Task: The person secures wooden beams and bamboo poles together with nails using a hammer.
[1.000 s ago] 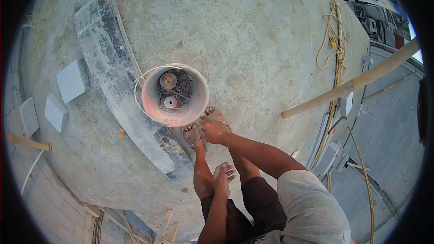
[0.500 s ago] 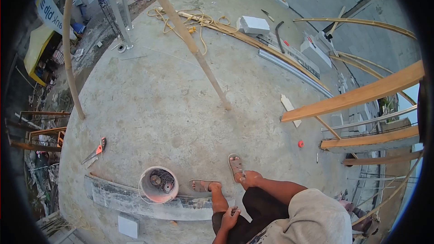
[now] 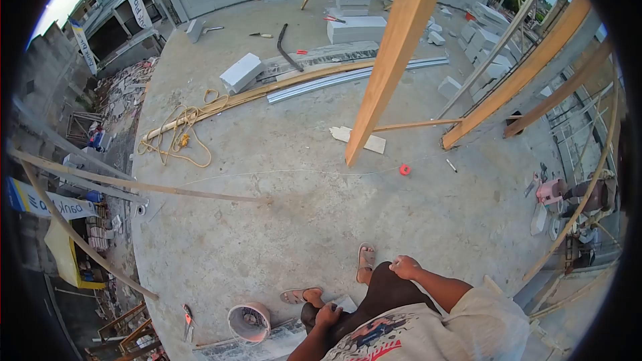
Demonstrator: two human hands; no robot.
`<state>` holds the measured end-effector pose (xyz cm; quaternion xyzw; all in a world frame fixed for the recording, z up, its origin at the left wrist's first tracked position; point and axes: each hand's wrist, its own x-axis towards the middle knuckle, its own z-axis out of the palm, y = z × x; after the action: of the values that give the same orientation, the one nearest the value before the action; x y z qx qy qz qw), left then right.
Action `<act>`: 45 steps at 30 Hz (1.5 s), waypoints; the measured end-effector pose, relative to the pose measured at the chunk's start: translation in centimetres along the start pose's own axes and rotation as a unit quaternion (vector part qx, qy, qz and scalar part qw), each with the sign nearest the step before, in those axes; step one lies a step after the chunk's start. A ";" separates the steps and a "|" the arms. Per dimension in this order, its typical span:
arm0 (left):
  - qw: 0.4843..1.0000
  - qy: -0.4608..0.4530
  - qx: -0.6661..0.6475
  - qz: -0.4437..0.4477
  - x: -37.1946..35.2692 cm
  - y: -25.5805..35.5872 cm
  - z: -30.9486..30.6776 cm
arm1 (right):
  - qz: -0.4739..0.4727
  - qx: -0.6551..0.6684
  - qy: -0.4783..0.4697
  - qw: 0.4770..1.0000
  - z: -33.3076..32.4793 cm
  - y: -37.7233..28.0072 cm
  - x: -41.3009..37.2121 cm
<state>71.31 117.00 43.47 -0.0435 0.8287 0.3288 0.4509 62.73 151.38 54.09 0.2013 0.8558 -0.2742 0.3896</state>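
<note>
My left hand (image 3: 328,316) rests on my left knee with its fingers curled in. A small dark patch shows at its fingertips. Bent at the elbow, my right arm brings my right hand (image 3: 404,267) beside my right knee, thumb and fingers pressed together. What either hand holds, if anything, I cannot tell. Left of my sandalled feet stands a pinkish bucket (image 3: 259,336) with dark contents, next to a grey-stained board (image 3: 286,338). A red-handled tool (image 3: 188,315) lies on the concrete further left. Ahead of me sits a small red round reel (image 3: 404,170), with a thin pale string near it.
A slanted wooden beam (image 3: 391,67) rises ahead, and another beam (image 3: 518,70) leans to its right. A thin pole (image 3: 147,186) crosses at the left. Yellow rope (image 3: 184,135), metal channels (image 3: 354,80) and white blocks (image 3: 242,72) lie further off. A person (image 3: 592,195) is at the far right.
My view has swung up and to the right, bringing the far wall and the person at right into sight. My right hand has moved from near my foot back beside my knee.
</note>
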 end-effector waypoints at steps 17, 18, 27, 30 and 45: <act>0.950 -0.064 -0.299 0.060 8.4 22.4 -15.1 | 0.081 0.129 0.070 0.986 -5.1 1.5 7.6; 0.972 -0.094 -0.195 0.096 8.7 23.0 -17.1 | 0.082 0.138 0.071 0.984 -4.6 -0.8 8.5; 0.955 -0.252 0.049 0.149 13.7 25.7 -26.8 | 0.027 0.392 0.186 0.900 -6.5 -9.9 8.8; 0.947 -0.257 0.095 0.170 16.1 26.9 -27.0 | 0.016 0.219 0.214 0.952 -4.4 -6.7 8.7; 0.952 -0.064 0.275 0.122 17.9 34.1 -19.4 | 0.274 0.552 0.149 0.773 -0.3 11.9 1.4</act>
<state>34.28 136.28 54.17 0.2047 0.8553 0.1427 0.4541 68.34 160.86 49.48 0.6461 0.5136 -0.5476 0.1375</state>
